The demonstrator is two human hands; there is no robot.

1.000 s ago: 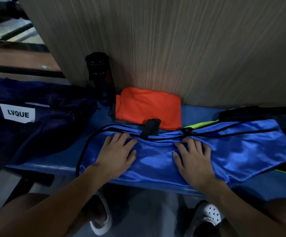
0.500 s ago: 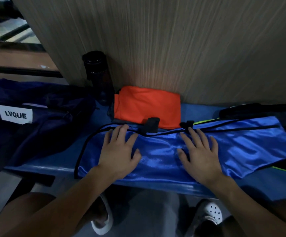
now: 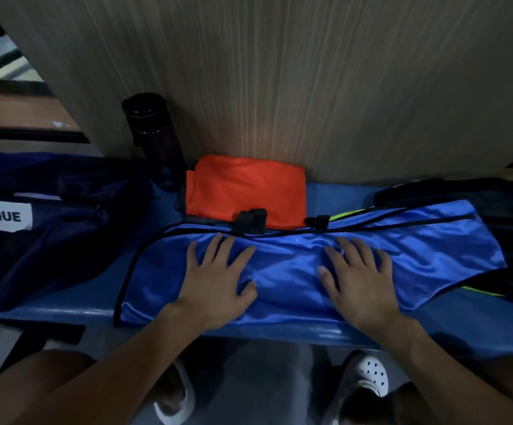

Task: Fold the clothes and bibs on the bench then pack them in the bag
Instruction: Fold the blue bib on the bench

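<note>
Bench (image 3: 341, 194): one orange garment (image 3: 246, 188), one blue bib (image 3: 285, 271) under left hand (image 3: 215, 280) and right hand (image 3: 362, 286), grips spread flat.

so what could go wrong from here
The blue bib looks slick and its near edge lies along the bench's front edge; once the flat left hand and right hand lift, it may slide off or unfold.
Its black cord loops loose at the left end and could snag.
Its right end overlaps the dark clothes, which may drag along.
</note>
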